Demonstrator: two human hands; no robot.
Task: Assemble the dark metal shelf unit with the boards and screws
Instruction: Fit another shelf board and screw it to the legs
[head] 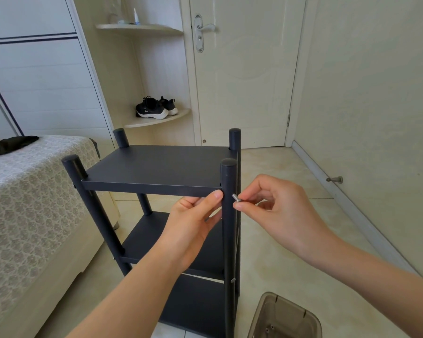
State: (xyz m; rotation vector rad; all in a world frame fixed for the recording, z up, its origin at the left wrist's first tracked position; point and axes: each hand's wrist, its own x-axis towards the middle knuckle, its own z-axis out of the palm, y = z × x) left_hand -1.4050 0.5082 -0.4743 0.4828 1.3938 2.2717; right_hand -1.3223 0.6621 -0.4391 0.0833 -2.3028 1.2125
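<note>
**Top-corner screw going in: what is waiting to slip**

The tall dark blue-grey metal shelf unit (pixel 193 306) is standing upright on the pale glossy tiled floor (pixel 291 240), and it is looking narrow for its height. A sideways push while the screw is being driven could be rocking or sliding it on those tiles.

Its flat dark metal top board (pixel 156 164) is sitting between the four posts, just below their caps, and I am judging this corner as not yet fastened. If the board is shifting here, its hole and the post's hole may be going out of line, and the thread may be crossing.

The round dark metal near-right post (pixel 228 240) is hiding its hole from this view, so the aiming is probably being done partly by feel. The brown translucent plastic tub (pixel 286 318) is lying on the floor near the unit's foot, where a step could be knocking it.

The left hand (pixel 191 225) is gripping the top board's front lip right beside the post, thumb on the face and fingers curling beneath. Any loosening there risks letting the corner drop.

The right hand (pixel 279 208) is pinching a short silver metal screw (pixel 236 197) between thumb and forefinger, its tip just beside the post's right side. Held so lightly, it could be slipping out and rolling away.
</note>
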